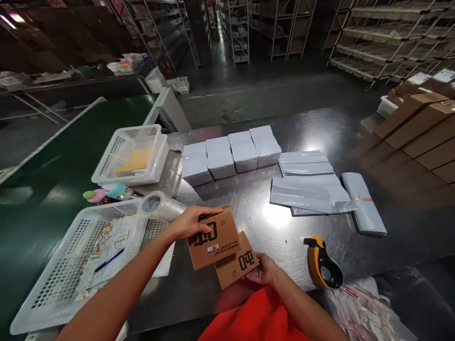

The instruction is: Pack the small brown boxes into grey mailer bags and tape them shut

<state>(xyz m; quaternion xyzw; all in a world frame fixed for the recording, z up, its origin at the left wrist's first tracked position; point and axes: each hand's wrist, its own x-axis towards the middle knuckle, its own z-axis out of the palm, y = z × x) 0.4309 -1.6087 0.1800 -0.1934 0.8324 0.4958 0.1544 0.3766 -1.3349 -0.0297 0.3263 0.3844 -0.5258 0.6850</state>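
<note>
My left hand [194,221] grips a brown cardboard box [218,241] by its upper left corner, thumb on the printed face. Dark lettering and a small white label show on that face. Lower and to the right, my right hand [262,270] is closed on the right end of a second cardboard box [240,265], also printed in dark letters. The first box overlaps the second in view; whether they touch I cannot tell. Both are held near the front of the metal table [249,194].
Several white wrapped blocks [220,156] stand in a row at the back. Grey mailing bags [309,192] and a rolled bundle [364,203] lie right, a tape dispenser [323,263] nearer. White baskets [46,284] and a clear tape roll [161,206] sit left.
</note>
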